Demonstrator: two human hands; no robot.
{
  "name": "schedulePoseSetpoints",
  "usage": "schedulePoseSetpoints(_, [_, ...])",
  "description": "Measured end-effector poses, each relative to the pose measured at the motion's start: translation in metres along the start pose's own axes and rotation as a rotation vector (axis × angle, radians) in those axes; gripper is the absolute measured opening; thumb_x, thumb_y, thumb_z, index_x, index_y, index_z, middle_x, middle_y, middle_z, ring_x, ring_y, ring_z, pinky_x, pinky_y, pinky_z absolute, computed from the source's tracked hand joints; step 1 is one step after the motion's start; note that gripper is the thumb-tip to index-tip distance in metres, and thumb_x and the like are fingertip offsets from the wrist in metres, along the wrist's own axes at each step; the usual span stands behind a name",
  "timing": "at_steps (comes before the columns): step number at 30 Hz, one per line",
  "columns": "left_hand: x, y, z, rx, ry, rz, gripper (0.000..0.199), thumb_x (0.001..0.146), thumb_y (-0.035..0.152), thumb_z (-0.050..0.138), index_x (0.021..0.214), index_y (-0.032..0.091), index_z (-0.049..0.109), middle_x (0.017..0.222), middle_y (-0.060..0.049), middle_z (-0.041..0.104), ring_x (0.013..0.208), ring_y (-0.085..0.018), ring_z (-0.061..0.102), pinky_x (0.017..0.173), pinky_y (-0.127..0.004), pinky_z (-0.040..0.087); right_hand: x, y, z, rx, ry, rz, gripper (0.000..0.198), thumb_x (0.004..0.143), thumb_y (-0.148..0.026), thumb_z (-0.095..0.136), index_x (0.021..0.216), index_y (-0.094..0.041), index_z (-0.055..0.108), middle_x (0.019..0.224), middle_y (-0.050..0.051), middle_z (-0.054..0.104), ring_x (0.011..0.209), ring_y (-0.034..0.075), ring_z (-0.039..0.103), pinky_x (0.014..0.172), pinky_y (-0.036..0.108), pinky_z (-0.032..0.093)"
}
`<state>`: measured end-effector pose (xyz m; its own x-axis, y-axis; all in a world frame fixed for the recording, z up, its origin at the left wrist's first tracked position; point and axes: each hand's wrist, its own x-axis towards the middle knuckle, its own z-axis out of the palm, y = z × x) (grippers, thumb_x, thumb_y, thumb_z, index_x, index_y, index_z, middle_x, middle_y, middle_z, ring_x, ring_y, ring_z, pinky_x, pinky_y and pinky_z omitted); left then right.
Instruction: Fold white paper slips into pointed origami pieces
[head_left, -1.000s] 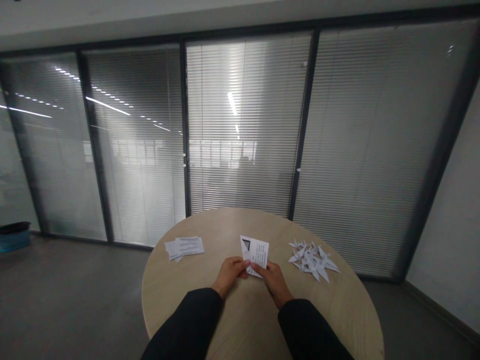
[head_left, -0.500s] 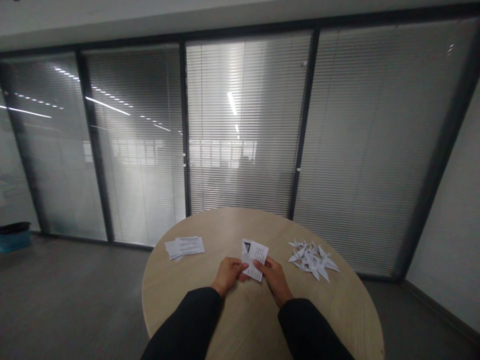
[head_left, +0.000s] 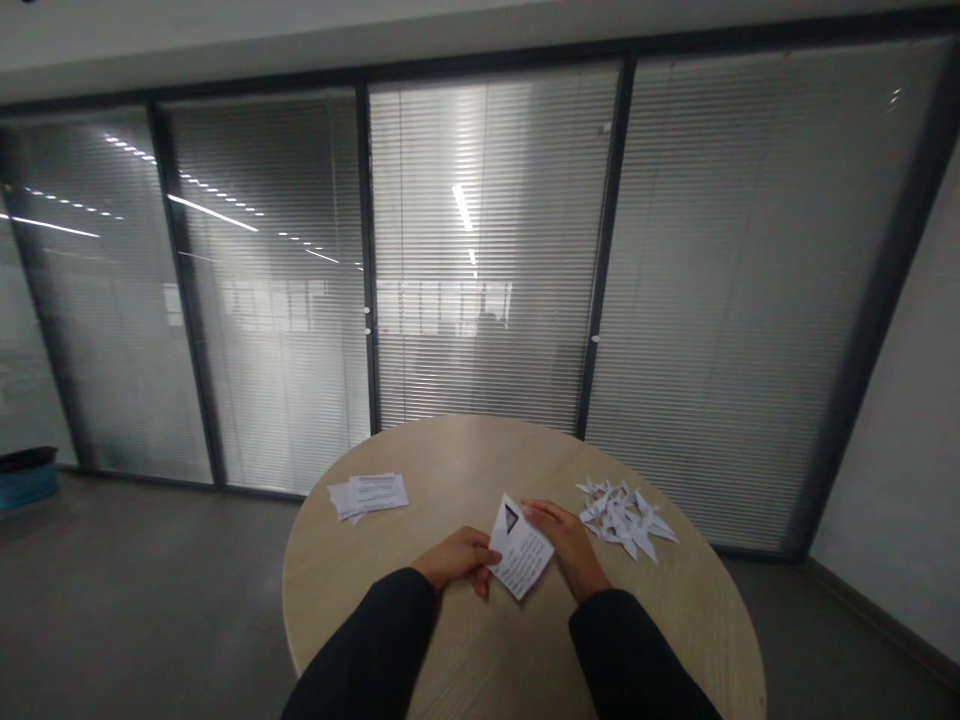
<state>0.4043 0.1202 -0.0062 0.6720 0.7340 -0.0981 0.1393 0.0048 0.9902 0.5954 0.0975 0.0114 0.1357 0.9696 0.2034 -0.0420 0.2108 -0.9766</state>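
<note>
A small printed sheet of paper (head_left: 523, 555) with a dark triangle near its top is tilted over the middle of the table. My left hand (head_left: 461, 556) pinches its left edge between thumb and fingers. Along the upper right edge, my right hand (head_left: 559, 540) grips the sheet, its fingers close together and its thumb mostly hidden. To the right, just past my right hand, lies a pile of folded white paper pieces with pointed tips (head_left: 628, 520).
The round wooden table (head_left: 465, 450) carries a few loose printed sheets (head_left: 371, 493) at its left. Beyond it stand glass partitions with blinds (head_left: 487, 250). A blue container (head_left: 28, 478) sits on the floor at far left.
The sheet has turned and come a little nearer. My right hand has shifted from the sheet's right side, thumb on its face, to its upper right edge. My left hand still pinches the left edge.
</note>
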Motion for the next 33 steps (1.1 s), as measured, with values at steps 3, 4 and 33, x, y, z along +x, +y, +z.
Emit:
schedulePoseSetpoints(3, [-0.006, 0.005, 0.0, 0.055, -0.1, -0.01, 0.029, 0.06, 0.042, 0.065, 0.06, 0.013, 0.059, 0.042, 0.005, 0.046, 0.036, -0.008, 0.044, 0.044, -0.024, 0.039, -0.003, -0.003, -0.001, -0.04, -0.065, 0.009, 0.045, 0.056, -0.052, 0.075, 0.079, -0.014, 0.072, 0.072, 0.006, 0.071, 0.065, 0.022, 0.063, 0.059, 0.029, 0.046])
schedulePoseSetpoints(4, [-0.007, 0.006, 0.001, 0.07, -0.124, -0.016, 0.029, 0.06, 0.041, 0.064, 0.059, 0.014, 0.058, 0.042, 0.005, 0.047, 0.036, -0.008, 0.044, 0.043, -0.024, 0.038, -0.003, -0.003, -0.001, -0.072, -0.101, 0.008, 0.043, 0.057, -0.053, 0.074, 0.074, -0.013, 0.072, 0.066, 0.005, 0.07, 0.061, 0.02, 0.062, 0.057, 0.028, 0.044])
schedulePoseSetpoints(33, [0.007, 0.003, 0.007, 0.061, 0.292, 0.172, 0.054, 0.058, 0.062, 0.067, 0.068, 0.008, 0.068, 0.056, -0.003, 0.059, 0.052, -0.012, 0.05, 0.052, -0.024, 0.034, -0.009, 0.01, 0.019, -0.229, -0.059, -0.116, 0.031, 0.065, -0.043, 0.064, 0.052, -0.015, 0.06, 0.05, -0.003, 0.053, 0.052, 0.013, 0.047, 0.049, 0.023, 0.033])
